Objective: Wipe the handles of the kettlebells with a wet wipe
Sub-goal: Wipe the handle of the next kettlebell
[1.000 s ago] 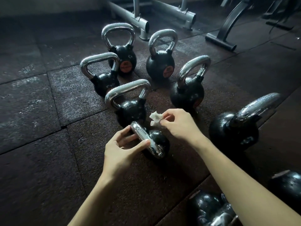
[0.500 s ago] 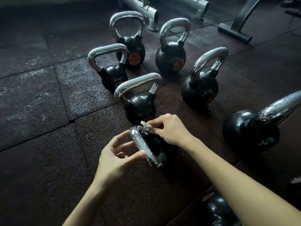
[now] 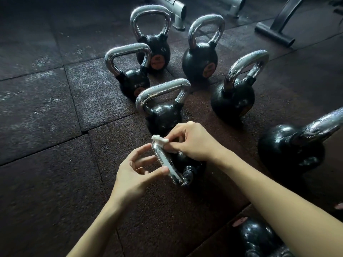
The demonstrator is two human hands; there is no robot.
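Dark rubber floor mats [image 3: 46, 108] filled the left of the frame. Just left of centre, the left hand [image 3: 137, 173] held the chrome handle [image 3: 165, 162] of the nearest kettlebell [image 3: 191, 168] between thumb and curled forefinger. At the handle's upper end sat the crumpled white wet wipe [image 3: 160, 140], pinched against the metal by the fingers of the right hand [image 3: 194, 143]. Five more kettlebells [image 3: 163, 117] stood upright above the hands, in the upper centre. A larger kettlebell [image 3: 289, 145] sat at the right edge.

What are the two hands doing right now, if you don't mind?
Left hand: holds the nearest black kettlebell's chrome handle.
Right hand: pinches a crumpled white wet wipe.
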